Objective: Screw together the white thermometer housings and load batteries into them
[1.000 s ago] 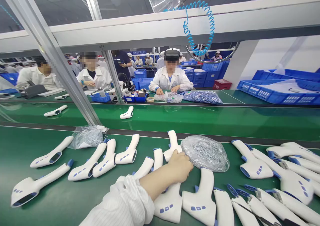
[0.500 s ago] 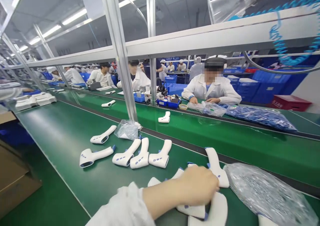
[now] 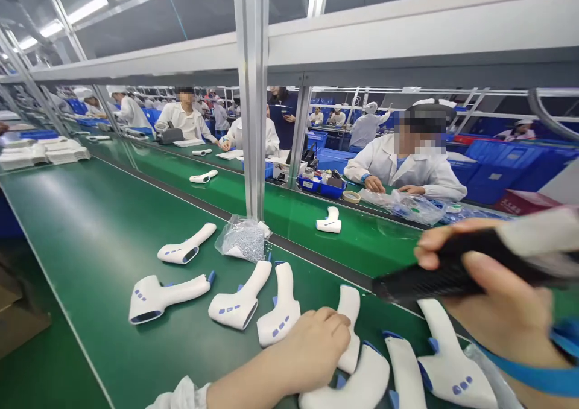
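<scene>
My left hand (image 3: 312, 345) has its fingers curled over a white pistol-shaped thermometer housing (image 3: 349, 303), which lies on the green bench. At the right, my right hand (image 3: 502, 297) is closed around a black electric screwdriver (image 3: 456, 270), blurred by motion, its tip pointing left. Just below my left hand is another thermometer housing (image 3: 357, 382). Beside it lie a housing seen from its handle (image 3: 407, 370) and one with blue buttons (image 3: 456, 367). Further left rest several more, including a housing (image 3: 280, 312) and an open-nosed housing (image 3: 169, 300).
A clear bag of small screws (image 3: 242, 240) sits by the metal post (image 3: 253, 95). Beyond the dark rail, the green belt carries a housing (image 3: 329, 221) and others. Across it, a person in white (image 3: 393, 161) handles plastic bags. White stacked parts (image 3: 43, 152) stand far left.
My left hand has drawn back leftward to a different housing. My right hand has come into view holding the screwdriver. The camera view has shifted.
</scene>
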`<state>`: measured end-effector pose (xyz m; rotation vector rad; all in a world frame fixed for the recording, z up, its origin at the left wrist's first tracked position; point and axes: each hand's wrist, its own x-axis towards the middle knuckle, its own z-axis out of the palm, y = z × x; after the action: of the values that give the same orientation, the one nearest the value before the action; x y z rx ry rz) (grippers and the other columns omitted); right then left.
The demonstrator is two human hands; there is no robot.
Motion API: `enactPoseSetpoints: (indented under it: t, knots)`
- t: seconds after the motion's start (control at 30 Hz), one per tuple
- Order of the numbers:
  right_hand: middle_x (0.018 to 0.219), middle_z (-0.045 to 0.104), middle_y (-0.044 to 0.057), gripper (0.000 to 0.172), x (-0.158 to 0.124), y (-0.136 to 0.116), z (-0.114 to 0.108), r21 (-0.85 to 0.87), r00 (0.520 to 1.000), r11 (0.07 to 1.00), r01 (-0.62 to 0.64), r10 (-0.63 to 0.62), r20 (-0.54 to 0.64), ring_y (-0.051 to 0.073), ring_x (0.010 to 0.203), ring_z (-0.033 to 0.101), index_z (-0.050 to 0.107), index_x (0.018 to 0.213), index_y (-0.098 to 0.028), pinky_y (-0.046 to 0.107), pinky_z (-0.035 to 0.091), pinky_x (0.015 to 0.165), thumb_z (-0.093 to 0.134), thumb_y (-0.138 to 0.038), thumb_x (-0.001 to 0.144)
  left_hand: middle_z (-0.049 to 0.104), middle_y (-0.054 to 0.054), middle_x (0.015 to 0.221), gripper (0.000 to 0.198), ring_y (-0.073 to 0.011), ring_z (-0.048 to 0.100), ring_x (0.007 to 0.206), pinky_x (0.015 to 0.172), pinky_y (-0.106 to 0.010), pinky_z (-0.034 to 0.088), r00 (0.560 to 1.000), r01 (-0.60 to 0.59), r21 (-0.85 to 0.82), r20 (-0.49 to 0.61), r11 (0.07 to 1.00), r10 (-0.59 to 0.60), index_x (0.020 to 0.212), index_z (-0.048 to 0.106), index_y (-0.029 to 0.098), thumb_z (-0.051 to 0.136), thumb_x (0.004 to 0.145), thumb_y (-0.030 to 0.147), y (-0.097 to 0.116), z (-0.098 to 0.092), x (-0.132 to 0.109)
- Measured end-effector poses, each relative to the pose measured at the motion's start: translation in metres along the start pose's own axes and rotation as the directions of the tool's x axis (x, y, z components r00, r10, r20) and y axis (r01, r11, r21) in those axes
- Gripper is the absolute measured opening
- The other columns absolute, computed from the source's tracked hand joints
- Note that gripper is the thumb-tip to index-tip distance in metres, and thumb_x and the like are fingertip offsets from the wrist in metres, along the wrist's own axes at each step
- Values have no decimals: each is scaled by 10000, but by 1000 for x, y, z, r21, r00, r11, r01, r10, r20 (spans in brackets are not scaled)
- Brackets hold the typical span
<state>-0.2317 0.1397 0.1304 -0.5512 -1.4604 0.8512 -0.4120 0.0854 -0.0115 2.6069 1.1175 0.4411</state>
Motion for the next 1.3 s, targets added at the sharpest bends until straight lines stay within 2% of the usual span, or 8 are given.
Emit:
enactPoseSetpoints:
  t: [0.07, 0.13, 0.27, 0.47, 0.7, 1.13, 1.3]
  knots:
    - [790, 526, 69, 383, 14, 25, 16, 21, 995, 1000, -21, 19, 94, 166, 580, 505, 484, 899, -177, 243, 458, 532, 760, -394, 745, 518, -86, 1225, 207, -247, 487, 1059, 742, -346, 459, 999, -47, 99, -12, 994, 48, 1011, 493, 114, 407, 823, 121, -2, -1, 1]
    - [794, 528, 80, 320, 24, 49, 27, 7, 989, 999, -45, 44, 143, 173, 588, 512, 481, 915, -166, 254, 453, 543, 707, -344, 775, 517, -67, 1226, 208, -230, 493, 1033, 694, -318, 460, 997, -61, 131, -35, 990, 66, 1011, 488, 116, 443, 809, 139, -4, -2, 0]
    - [792, 526, 99, 271, 31, 76, 30, -42, 976, 995, -86, 93, 198, 181, 581, 506, 483, 928, -143, 263, 450, 530, 657, -304, 797, 511, -60, 1224, 224, -218, 491, 997, 641, -298, 438, 994, -74, 118, -69, 990, 82, 993, 485, 114, 501, 793, 214, -6, 1, 0]
    - [773, 526, 97, 269, 29, 79, 24, -69, 969, 991, -117, 129, 209, 187, 563, 502, 478, 909, -145, 272, 446, 518, 656, -284, 761, 504, -76, 1202, 141, -214, 484, 980, 590, -291, 407, 992, -63, 113, -100, 992, 74, 942, 480, 120, 373, 865, 169, -6, 2, 0]
    - [793, 525, 109, 275, 27, 88, 25, -80, 962, 986, -146, 160, 221, 198, 579, 505, 472, 921, -140, 292, 441, 531, 647, -284, 765, 498, -74, 1194, 128, -208, 483, 968, 594, -288, 413, 992, -60, 119, -100, 991, 72, 926, 479, 124, 375, 864, 167, -4, 0, 0]
    - [699, 516, 67, 276, 24, 96, 27, -97, 961, 981, -168, 185, 206, 164, 561, 499, 459, 893, -131, 228, 452, 509, 650, -255, 737, 493, -88, 1218, 128, -220, 493, 963, 582, -283, 417, 998, -49, 114, -40, 992, 53, 920, 490, 128, 386, 852, 160, -1, -7, 1]
    - [710, 518, 46, 251, 15, 98, 34, -84, 971, 988, -128, 142, 194, 161, 562, 501, 490, 875, -147, 228, 453, 518, 669, -262, 741, 497, -90, 1232, 153, -237, 486, 1027, 622, -300, 456, 999, -35, 114, -16, 993, 37, 964, 484, 115, 416, 830, 148, 0, -4, 2]
